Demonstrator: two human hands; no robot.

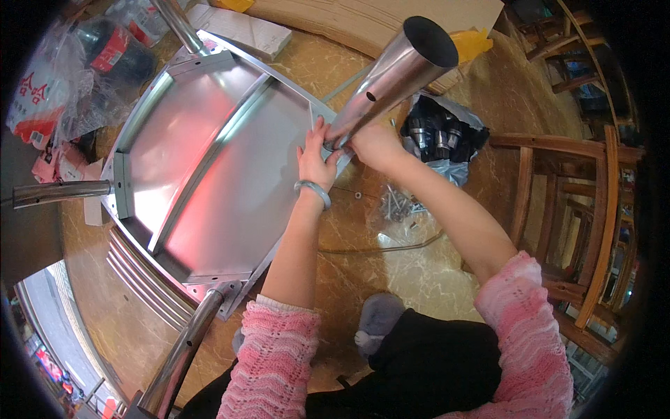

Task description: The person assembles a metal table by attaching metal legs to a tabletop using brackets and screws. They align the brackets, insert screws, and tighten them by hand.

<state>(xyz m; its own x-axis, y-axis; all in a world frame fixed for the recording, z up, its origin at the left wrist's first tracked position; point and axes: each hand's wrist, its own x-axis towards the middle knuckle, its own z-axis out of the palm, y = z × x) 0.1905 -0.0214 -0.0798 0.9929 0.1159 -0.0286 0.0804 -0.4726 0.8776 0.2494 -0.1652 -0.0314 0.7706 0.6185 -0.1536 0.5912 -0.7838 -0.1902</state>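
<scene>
Now both hands' fingers grasping steel tube base; open end tilted up-right.

- The steel table leg was polished metal, smooth and mirror-bright.
- The upturned steel tabletop beside it was brushed, glossy sheet metal.
- Below the tabletop, the floor looked like glossy marbled stone.
- Right of the leg, the chair was varnished wood.
- The sleeves were pink knitted cloth, matt.

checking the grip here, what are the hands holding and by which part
Both hands, left and right, hold the steel tube leg at its lower end, where it meets the tray's corner.
</scene>
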